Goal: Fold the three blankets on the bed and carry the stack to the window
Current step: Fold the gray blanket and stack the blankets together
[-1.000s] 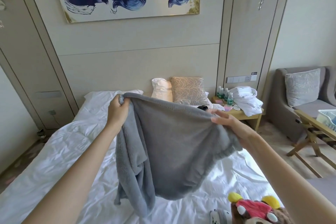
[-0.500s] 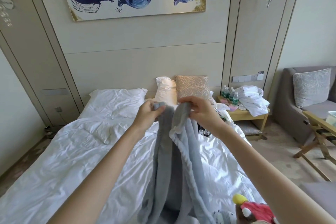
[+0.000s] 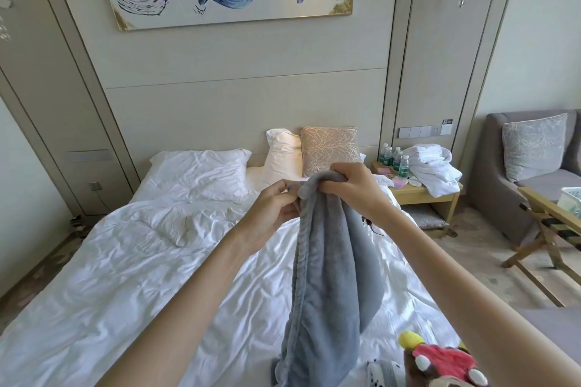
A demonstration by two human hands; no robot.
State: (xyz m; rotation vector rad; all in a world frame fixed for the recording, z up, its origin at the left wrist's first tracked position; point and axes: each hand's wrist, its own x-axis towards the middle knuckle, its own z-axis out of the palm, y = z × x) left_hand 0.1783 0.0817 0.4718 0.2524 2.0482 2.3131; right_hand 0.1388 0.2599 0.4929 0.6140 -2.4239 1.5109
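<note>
At centre frame we see the right grip [image 3: 349,187] curled tight over the bunched top edge of a grey blanket [image 3: 330,276]. Just beside it, the left grip [image 3: 273,206] pinches the same edge. The blanket hangs in long folds toward the bottom edge, over the rumpled white bed [image 3: 125,261]. A plush toy [image 3: 440,361] lies at lower right. At right, a bedside counter [image 3: 418,196] carries bottles [image 3: 393,159].

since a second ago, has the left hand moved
Yes. Left hand went right, from the flat white pillow to below the upright pillow, joining the right hand on the grey blanket.
</note>
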